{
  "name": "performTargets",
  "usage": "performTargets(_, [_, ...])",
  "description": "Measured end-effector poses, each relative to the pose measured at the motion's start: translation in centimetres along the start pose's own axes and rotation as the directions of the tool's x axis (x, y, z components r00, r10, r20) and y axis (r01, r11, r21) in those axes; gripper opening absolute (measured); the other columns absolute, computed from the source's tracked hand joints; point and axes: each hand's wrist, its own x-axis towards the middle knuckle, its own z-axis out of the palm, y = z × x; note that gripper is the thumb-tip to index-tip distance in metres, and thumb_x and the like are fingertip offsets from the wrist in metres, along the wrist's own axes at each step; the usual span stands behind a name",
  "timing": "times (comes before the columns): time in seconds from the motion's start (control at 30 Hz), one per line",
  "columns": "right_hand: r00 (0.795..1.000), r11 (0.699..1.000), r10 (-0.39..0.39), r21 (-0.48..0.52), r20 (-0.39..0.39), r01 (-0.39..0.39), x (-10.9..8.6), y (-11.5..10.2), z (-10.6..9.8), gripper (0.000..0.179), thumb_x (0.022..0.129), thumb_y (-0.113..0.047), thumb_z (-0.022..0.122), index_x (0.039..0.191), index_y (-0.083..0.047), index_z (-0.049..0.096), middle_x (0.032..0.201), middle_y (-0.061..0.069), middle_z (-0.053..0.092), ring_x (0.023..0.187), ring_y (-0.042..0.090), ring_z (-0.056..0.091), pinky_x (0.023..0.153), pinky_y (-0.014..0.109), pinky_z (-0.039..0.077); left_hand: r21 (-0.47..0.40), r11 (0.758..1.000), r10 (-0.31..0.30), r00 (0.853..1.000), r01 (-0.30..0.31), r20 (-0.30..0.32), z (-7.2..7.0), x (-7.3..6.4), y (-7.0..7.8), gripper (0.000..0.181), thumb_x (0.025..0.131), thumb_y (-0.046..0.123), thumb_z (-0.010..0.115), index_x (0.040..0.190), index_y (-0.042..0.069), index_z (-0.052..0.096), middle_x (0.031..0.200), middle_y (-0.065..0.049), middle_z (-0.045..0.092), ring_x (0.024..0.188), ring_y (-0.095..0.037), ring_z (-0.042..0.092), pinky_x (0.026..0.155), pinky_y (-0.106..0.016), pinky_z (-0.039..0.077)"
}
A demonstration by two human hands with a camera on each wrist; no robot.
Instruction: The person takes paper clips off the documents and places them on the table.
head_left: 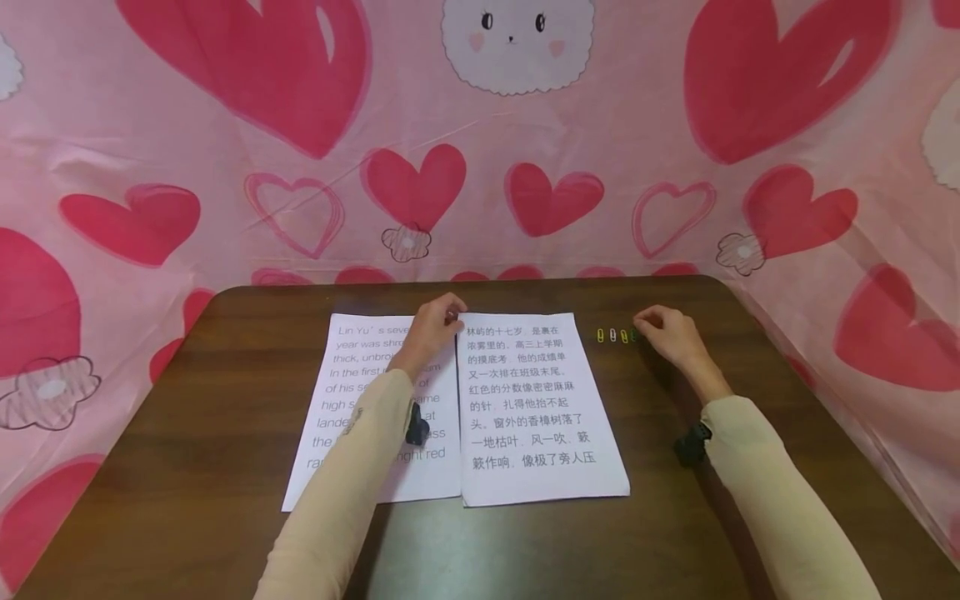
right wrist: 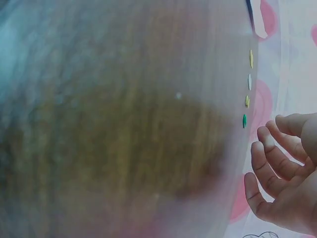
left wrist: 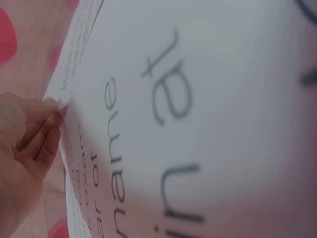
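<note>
Two printed stacks or sheets of paper lie side by side: an English page (head_left: 375, 492) on the left and a Chinese page (head_left: 540, 487) on the right. My left hand (head_left: 431, 329) pinches paper between thumb and fingers where the top inner corners meet; which page it grips is hard to tell. In the left wrist view the fingers of that hand (left wrist: 27, 134) are at the paper's edge. Beside the green paper clip (right wrist: 244, 121), my right hand (head_left: 667, 333) hovers with fingers loosely bent and apart, holding nothing.
Left of the green clip, a row of paper clips runs toward the Chinese page: a yellow one (head_left: 600, 335), a white one (head_left: 612, 335) and another yellow one (head_left: 624, 336). The brown wooden table (head_left: 187, 433) ends against a pink heart-patterned cloth (head_left: 480, 125).
</note>
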Motion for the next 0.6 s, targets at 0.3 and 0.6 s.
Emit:
performTargets(0.3, [1.0, 0.999, -0.015, 0.045, -0.021, 0.016, 0.3, -0.8, 0.2, 0.036, 0.104, -0.029, 0.052, 0.12, 0.001, 0.064, 0.127, 0.03, 0.063, 0.117, 0.046, 0.057, 0.101, 0.059, 0.042, 0.043, 0.999, 0.008, 0.999, -0.006, -0.039, -1.8, -0.5, -1.3, 0.023, 0.097, 0.006, 0.063, 0.119, 0.007, 0.066, 0.122, -0.012, 0.068, 0.108, -0.027, 0.062, 0.103, -0.04, 0.051])
performTargets(0.6, [0.997, 0.993, -0.061, 0.101, -0.051, 0.066, 0.7, -2.0, 0.5, 0.035, 0.103, -0.028, 0.055, 0.123, 0.0, 0.062, 0.127, 0.027, 0.063, 0.119, 0.042, 0.055, 0.104, 0.058, 0.041, 0.067, 0.998, 0.02, 0.997, -0.015, -0.078, -3.7, -1.2, -2.0, 0.023, 0.098, 0.01, 0.062, 0.12, 0.005, 0.067, 0.121, -0.014, 0.068, 0.11, -0.029, 0.062, 0.106, -0.042, 0.05])
